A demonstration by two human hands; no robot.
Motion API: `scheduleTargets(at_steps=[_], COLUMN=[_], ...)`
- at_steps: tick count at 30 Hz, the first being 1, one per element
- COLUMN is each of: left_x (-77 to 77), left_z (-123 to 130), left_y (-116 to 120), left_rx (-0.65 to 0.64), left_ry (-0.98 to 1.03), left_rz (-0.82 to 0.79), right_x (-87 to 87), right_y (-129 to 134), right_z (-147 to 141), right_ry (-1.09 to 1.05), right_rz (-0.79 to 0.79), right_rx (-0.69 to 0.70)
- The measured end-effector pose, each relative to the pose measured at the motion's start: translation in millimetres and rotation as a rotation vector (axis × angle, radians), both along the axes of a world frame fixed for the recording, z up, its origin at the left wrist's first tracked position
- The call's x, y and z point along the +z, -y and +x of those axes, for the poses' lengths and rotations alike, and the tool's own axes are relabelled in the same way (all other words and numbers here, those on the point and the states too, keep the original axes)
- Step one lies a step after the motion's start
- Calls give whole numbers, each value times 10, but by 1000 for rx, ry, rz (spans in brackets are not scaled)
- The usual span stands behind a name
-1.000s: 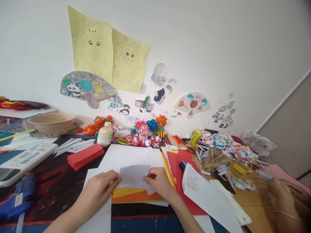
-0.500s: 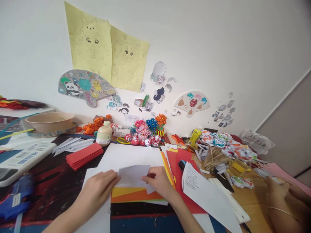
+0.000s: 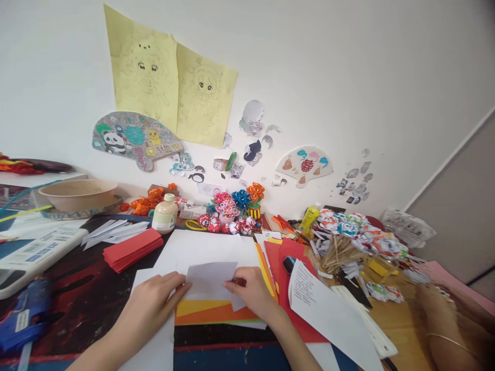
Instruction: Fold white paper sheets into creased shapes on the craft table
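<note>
A small sheet of white paper is held up between my two hands, over larger white sheets. My left hand pinches its left edge between thumb and fingers. At the right edge, my right hand grips it with thumb and forefinger, and a corner hangs below that hand. Yellow and orange sheets show beneath, near the table's front.
Red paper strips, a glue bottle and a blue glue gun are on the left. Right of my hands lie red sheets, a printed page and wooden sticks. Another person's hands work at the far right.
Both my hands keep hold of the white paper in nearly the same place. The other person's hands at the far right have shifted slightly.
</note>
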State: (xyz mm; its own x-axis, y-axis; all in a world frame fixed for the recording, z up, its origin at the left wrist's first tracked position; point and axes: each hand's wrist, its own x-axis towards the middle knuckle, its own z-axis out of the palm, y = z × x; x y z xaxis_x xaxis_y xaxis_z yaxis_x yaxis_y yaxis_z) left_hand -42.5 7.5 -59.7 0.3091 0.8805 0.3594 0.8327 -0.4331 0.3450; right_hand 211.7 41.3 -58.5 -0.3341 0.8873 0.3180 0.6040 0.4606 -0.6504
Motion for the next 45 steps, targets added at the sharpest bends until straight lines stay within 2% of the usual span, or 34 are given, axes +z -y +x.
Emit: scheduleTargets(at_steps=[9, 16, 24, 33, 39, 45], left_x=[32, 39, 39, 118, 172, 161], left_z=[11, 10, 4, 26, 38, 28], left_y=[14, 25, 27, 8, 9, -4], left_rx=[-8, 1, -4, -15, -7, 0], left_ry=[16, 19, 75, 240, 283, 329], left_rz=[29, -16, 20, -128, -144, -185], right_x=[-31, -51, -67, -11, 45, 50], right_y=[-8, 2, -15, 7, 31, 38], right_z=[-8, -17, -11, -25, -23, -18], right_ry=[103, 92, 79, 12, -76, -95], right_rz=[14, 27, 33, 7, -82, -138], right_rx=[23, 38, 20, 27, 78, 106])
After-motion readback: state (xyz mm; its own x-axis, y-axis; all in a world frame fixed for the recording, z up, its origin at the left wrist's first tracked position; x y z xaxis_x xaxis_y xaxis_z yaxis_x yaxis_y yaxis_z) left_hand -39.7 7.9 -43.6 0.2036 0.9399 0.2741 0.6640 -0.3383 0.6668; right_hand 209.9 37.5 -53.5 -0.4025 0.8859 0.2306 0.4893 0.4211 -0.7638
